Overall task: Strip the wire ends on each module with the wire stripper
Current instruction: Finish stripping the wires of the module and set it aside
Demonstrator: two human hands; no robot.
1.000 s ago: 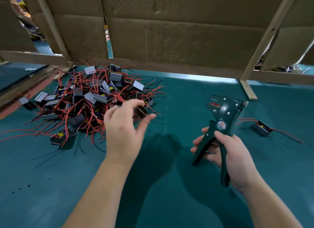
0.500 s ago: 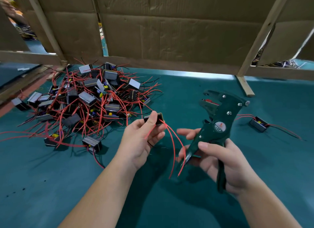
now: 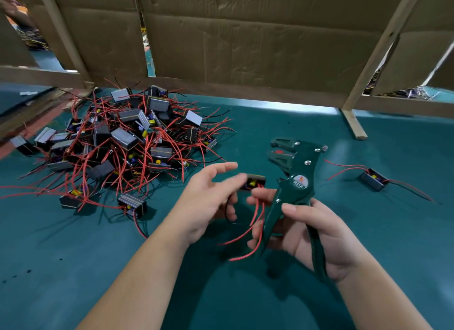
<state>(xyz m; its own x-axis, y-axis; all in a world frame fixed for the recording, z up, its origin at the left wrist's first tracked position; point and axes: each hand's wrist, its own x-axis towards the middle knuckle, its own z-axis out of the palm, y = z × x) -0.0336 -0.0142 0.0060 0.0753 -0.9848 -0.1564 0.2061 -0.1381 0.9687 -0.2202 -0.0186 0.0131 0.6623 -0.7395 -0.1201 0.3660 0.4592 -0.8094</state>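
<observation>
While my right hand (image 3: 312,234) grips the stripper (image 3: 296,180) mid-frame, I cannot tell if my blurred left hand (image 3: 208,202) holds the module (image 3: 254,181); next I'd feed a wire (image 3: 256,213) in.

The left hand (image 3: 206,202), which a second ago reached into the edge of the pile of modules (image 3: 118,143), has drawn away from it and now sits in front of the person. It brought one module (image 3: 255,181) along. Half a second ago that module stood apart from the wire stripper (image 3: 294,180); now it is just beside the tool's body, below the head. Its red wires (image 3: 255,221), which had hung free between the two hands, now trail down across the fingers (image 3: 260,194) of the right hand (image 3: 319,234). The left forefinger has straightened; motion blur hides the grip, but the thumb seems still to pinch the module.
</observation>
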